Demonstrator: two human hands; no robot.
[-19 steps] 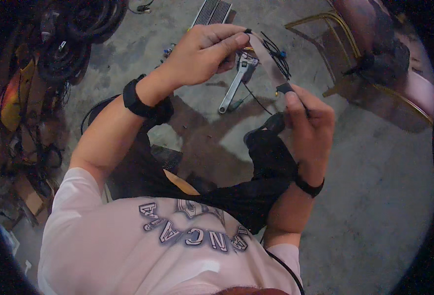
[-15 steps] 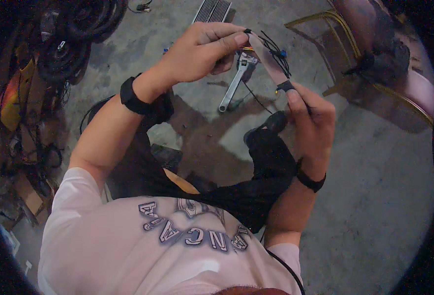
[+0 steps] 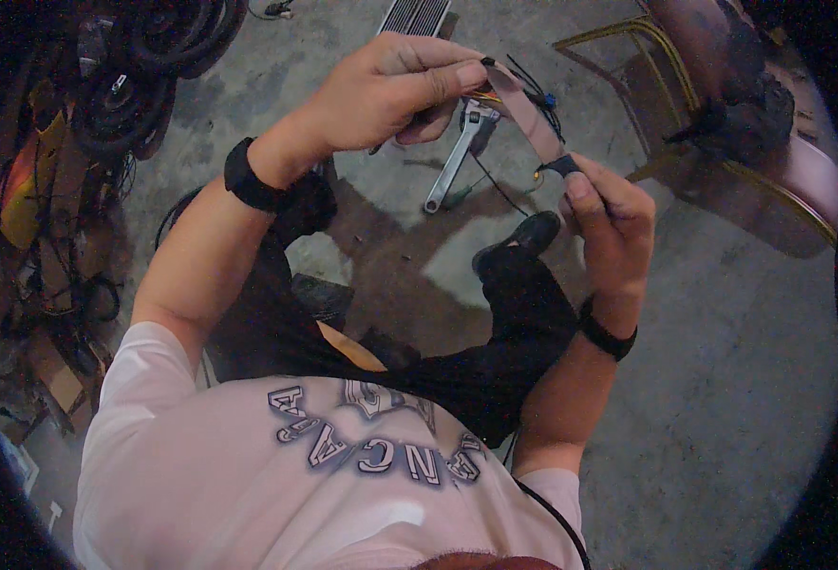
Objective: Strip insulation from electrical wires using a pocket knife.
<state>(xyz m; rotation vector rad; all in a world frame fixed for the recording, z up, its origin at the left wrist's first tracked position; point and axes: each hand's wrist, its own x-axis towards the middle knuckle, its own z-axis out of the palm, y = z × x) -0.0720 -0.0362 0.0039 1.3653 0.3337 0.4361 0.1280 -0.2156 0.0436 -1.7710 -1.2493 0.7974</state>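
A strip of tape (image 3: 530, 116) runs taut between my two hands, black at both ends and shiny pale along its middle. My left hand (image 3: 404, 90) pinches its upper end between thumb and fingers. The lower end is pinched in my right hand (image 3: 609, 214), at the right. Behind the strip is a bundle of thin black wires (image 3: 550, 116) with a blue connector; orange and yellow wires show beside my left fingertips. An adjustable wrench (image 3: 452, 163) lies on the floor below the strip, its jaw close to the coloured wires.
A finned metal box (image 3: 415, 17) sits beyond my left hand. Chairs with gold frames (image 3: 670, 66) stand at the right, dark cloth on one. Black tyres (image 3: 129, 109) and scattered cardboard pieces (image 3: 53, 380) crowd the left side. My shoe (image 3: 536, 231) rests on the concrete floor.
My right hand has shifted slightly right and down, and my left hand slightly up. The tape strip stays stretched between them, and its angle has changed a little.
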